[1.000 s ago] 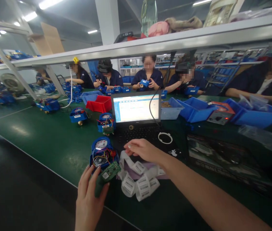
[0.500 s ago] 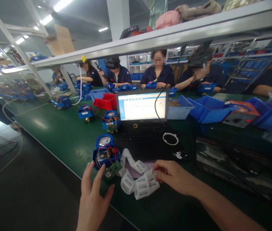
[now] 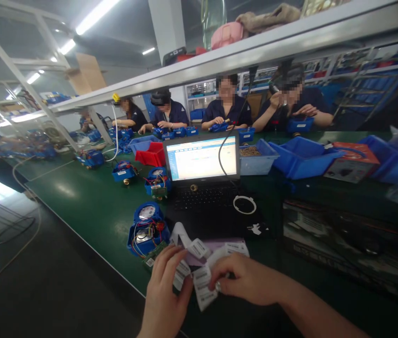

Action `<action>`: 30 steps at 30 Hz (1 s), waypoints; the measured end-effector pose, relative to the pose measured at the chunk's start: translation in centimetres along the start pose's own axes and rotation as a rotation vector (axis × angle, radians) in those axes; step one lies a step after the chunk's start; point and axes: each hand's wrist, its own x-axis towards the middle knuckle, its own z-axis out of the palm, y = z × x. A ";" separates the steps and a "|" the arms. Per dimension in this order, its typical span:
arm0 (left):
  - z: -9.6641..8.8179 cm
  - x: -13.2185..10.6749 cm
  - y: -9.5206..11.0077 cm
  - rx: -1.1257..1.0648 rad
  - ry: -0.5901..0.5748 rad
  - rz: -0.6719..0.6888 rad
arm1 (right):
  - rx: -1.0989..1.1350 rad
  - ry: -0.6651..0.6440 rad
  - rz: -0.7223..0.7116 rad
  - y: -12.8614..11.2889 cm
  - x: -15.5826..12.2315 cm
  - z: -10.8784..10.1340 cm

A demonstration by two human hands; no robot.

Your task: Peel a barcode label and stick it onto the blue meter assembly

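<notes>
— While both my hands work the label strip [image 3: 199,277], how far along am I?

— Early: your left hand [image 3: 165,295] and right hand [image 3: 244,279] pinch its white barcoded coil; no label looks peeled. 1 blue meter [image 3: 146,230], wires exposed, waits just beyond your left fingers.

Hemmed in at the near edge: blue meter [image 3: 146,229] just left of the label strip [image 3: 202,263], open laptop [image 3: 204,188] right behind, white ring [image 3: 244,204] on its deck. Dark box [image 3: 340,239] blocking the right. Open green table [image 3: 93,206] to the left (wide and bare), up to two more meters [image 3: 156,180] farther back. Blue bins [image 3: 301,159] beyond the laptop.
</notes>
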 end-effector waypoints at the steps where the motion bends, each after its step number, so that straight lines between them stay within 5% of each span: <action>1: 0.0 0.2 0.0 -0.011 -0.017 -0.017 | -0.009 -0.035 -0.014 0.1 -0.3 -0.8; 9: 1.1 0.7 -0.2 -0.060 -0.147 -0.145 | -0.122 -0.059 0.055 1.1 -2.6 -5.7; 23: 3.9 2.5 -0.1 -0.051 -0.296 -0.309 | -0.208 -0.036 0.124 0.7 -2.7 -6.0; 30: 4.6 3.7 0.3 -0.155 -0.225 -0.379 | -0.324 0.154 0.090 0.3 -2.8 -5.8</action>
